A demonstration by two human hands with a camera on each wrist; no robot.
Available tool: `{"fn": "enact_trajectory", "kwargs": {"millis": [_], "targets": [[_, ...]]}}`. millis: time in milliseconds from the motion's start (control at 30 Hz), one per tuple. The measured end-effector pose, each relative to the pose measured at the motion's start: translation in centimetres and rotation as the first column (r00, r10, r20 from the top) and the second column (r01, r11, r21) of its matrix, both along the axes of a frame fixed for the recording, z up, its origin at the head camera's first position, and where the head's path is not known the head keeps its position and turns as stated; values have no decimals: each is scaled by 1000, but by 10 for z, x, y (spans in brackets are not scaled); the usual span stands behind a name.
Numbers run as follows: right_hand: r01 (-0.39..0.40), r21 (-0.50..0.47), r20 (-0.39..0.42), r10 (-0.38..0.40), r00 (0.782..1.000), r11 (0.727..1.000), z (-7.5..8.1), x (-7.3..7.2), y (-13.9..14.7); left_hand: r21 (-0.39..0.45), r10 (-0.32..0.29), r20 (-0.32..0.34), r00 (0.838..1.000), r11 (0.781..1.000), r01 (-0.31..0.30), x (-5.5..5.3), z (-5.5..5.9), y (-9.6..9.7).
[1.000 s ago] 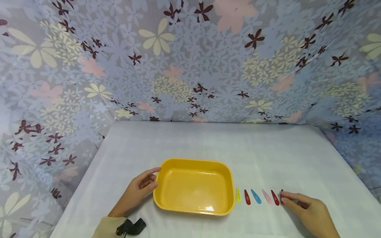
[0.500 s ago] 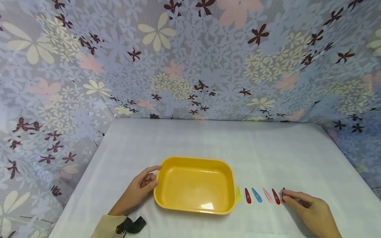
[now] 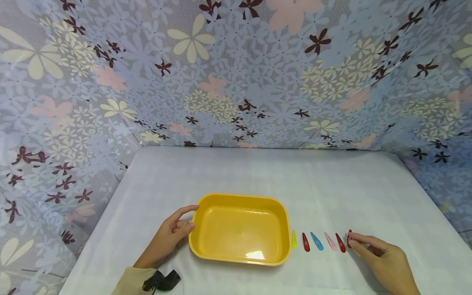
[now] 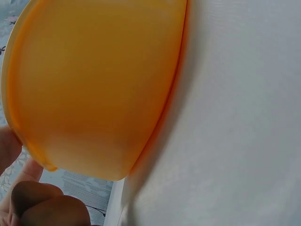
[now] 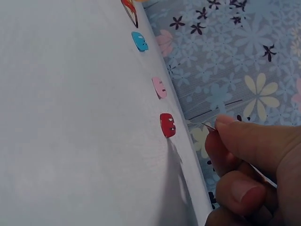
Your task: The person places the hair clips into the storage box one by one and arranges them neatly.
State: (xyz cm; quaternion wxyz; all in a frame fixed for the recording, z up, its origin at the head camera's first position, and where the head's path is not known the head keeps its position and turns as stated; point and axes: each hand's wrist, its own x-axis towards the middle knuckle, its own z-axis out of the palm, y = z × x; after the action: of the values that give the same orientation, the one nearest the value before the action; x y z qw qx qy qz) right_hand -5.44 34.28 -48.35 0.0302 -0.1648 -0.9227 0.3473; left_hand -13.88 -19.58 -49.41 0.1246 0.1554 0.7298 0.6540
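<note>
My right hand (image 3: 387, 260) pinches a dark red snap hair clip (image 3: 349, 237) between thumb and index finger. In the right wrist view only a thin sliver of that clip shows at the fingertips. My left hand (image 3: 167, 235) touches the left rim of a yellow rectangular tub (image 3: 239, 262) with index finger and thumb, its other fingers bent beneath. To the right of the tub lies a row of hair clips: a yellow one (image 3: 294, 239), a red one (image 3: 306, 242), a blue one (image 3: 316, 241), a pink one (image 3: 330, 241) and another red one (image 3: 340, 243).
A white cloth (image 3: 258, 170) covers the table. Floral fabric (image 3: 236, 73) hangs along the back and both sides. A black strap device (image 3: 162, 282) sits at my left wrist, by a beige sleeve (image 3: 134, 280).
The head view has shifted slightly. The dark red clip sits a little higher beside the row, still in my right fingertips. My left hand stays at the tub's rim.
</note>
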Motion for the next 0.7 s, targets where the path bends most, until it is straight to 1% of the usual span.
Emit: {"fn": "enact_trajectory", "kwargs": {"millis": [100, 167, 367, 500, 600, 700], "targets": [[10, -32, 21, -10, 1000, 999, 2, 0, -1, 8, 5, 22, 1000, 1000, -6, 0, 0, 0], [9, -70, 21, -8, 1000, 997, 4, -1, -3, 15, 4, 28, 1000, 1000, -4, 1, -1, -1], [3, -168, -3, -4, 1000, 986, 4, -2, -12, 27, -2, 22, 1000, 1000, 2, 1, -2, -1], [-8, -191, -14, 5, 1000, 981, 4, -2, -16, 39, -9, 27, 1000, 999, 8, 1, -1, 0], [-16, -213, -24, 11, 1000, 977, 4, -2, -19, 35, 5, 45, 999, 999, -7, 1, -1, 1], [0, -246, -8, -2, 1000, 969, 4, -3, -23, 25, 23, 62, 998, 999, -24, 1, 0, 1]]}}
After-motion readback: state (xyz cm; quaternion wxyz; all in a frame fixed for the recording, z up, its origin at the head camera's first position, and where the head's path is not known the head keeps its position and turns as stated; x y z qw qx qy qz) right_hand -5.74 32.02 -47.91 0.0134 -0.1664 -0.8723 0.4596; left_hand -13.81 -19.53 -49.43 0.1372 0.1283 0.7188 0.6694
